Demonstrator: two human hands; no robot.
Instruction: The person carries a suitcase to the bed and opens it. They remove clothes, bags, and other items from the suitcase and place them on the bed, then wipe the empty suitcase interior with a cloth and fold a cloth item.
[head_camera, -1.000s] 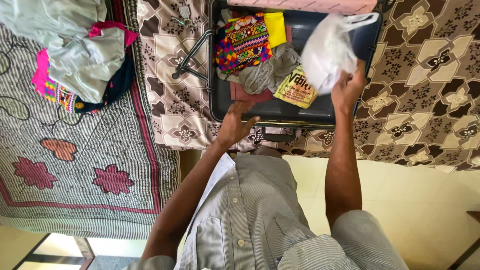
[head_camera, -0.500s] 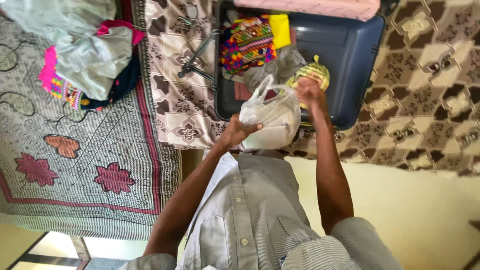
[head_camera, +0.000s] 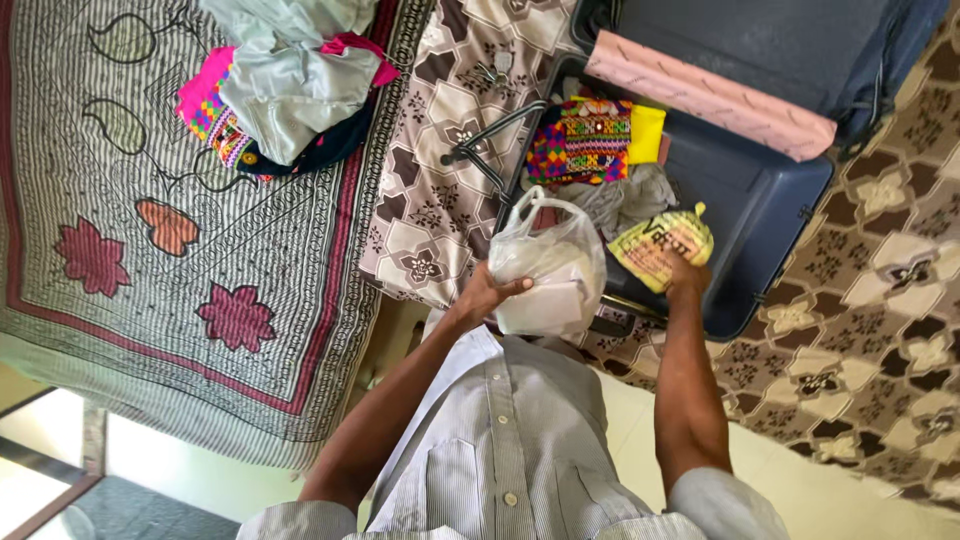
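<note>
White plastic bag (head_camera: 548, 268), thin and half see-through with a flat pale packet inside, sits in front of the person's chest, at the near edge of the open suitcase (head_camera: 760, 200). The left hand (head_camera: 487, 293) is closed on the bag's lower side, thumb across the front and fingers curled behind it, while the bag's looped handles stand up loose above. Just to the right, the right hand (head_camera: 688, 273) grips the near edge of a yellow printed pouch (head_camera: 662, 245), which lies tilted on the suitcase's dark blue lining, close beside the bag; I cannot tell whether they touch. The person wears a grey striped button shirt (head_camera: 500, 450) that fills the bottom of the view.

Past the hands, inside the suitcase, a crumpled grey cloth (head_camera: 625, 200) lies between bag and pouch, and beyond it a bright embroidered cloth (head_camera: 585, 140) in many colours rests beside a plain yellow piece (head_camera: 646, 133). A pink patterned roll (head_camera: 710, 95) lies across the far part of the case. The suitcase rests on a brown-and-cream patterned bedspread (head_camera: 440, 200). Well to the left, on a striped quilt with red flowers (head_camera: 150, 250), a heap of pale green and pink clothes (head_camera: 285, 80) lies apart from everything else.
</note>
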